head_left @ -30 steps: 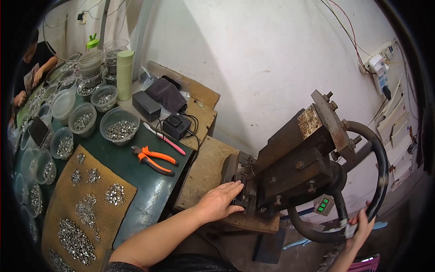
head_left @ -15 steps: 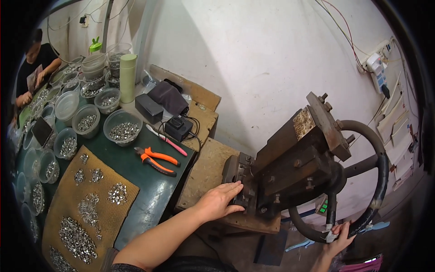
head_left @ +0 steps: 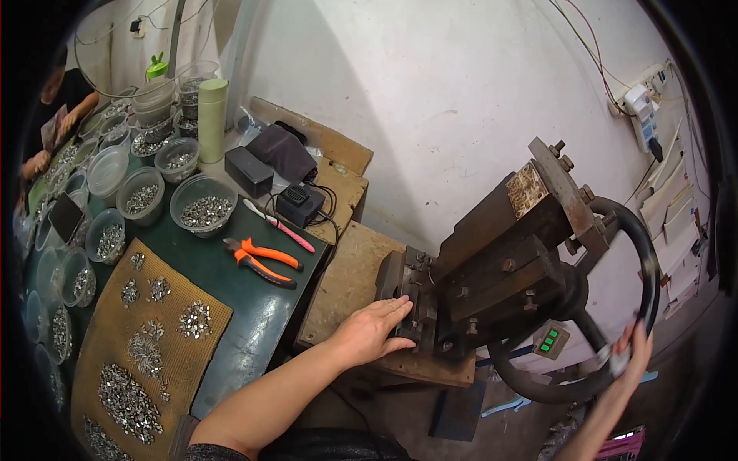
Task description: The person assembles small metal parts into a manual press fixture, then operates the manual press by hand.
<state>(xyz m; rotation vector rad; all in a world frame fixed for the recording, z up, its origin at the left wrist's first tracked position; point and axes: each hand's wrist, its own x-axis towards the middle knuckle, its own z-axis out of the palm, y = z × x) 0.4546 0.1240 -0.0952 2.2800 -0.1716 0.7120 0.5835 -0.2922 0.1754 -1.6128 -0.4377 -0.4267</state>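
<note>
A dark, heavy hand press [head_left: 500, 269] stands on a small wooden stand. My left hand [head_left: 373, 330] lies on the metal tooling block [head_left: 419, 296] at its base, fingers stretched out together and thumb apart. Whatever small piece may be under the fingertips is hidden. On the right, my right hand [head_left: 632, 353] is wrapped round the rim of the black handwheel [head_left: 652, 269], beside a spot bound with whitish tape.
Left, a green table [head_left: 254, 323] bears orange-handled cutters [head_left: 263, 263], a pink toothbrush [head_left: 283, 228], a tan mat [head_left: 181, 369] with piles of small shiny metal pieces, and several plastic tubs [head_left: 204, 203]. A person [head_left: 65, 115] sits at the far left. A green-lit counter [head_left: 550, 340] shows behind the wheel.
The handwheel has turned, its taped spot moving right and upward with my right hand. My left hand stays on the tooling block. The view has shifted slightly.
</note>
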